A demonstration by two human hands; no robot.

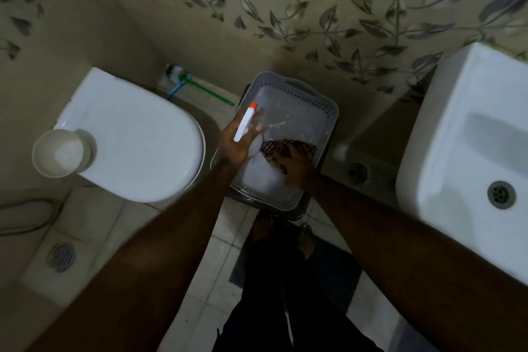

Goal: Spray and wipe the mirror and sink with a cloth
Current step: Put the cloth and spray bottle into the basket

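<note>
My left hand (pixel 235 141) is closed around a clear spray bottle (pixel 245 123) with a white trigger head and an orange nozzle, held over a grey perforated basket (pixel 323 100) on the floor. Inside the basket lies a brown patterned cloth (pixel 285 147). My right hand (pixel 294 167) rests on its near edge and grips it. The white sink (pixel 463 134) stands at the right, its drain (pixel 501 194) visible. The mirror is out of view.
A white toilet (pixel 134 134) with its lid down fills the left, a white cup-like container (pixel 58 153) beside it. A green-handled brush (pixel 200 87) lies by the wall. Floor drains (pixel 61 256) sit in the tiles. My feet stand behind the basket.
</note>
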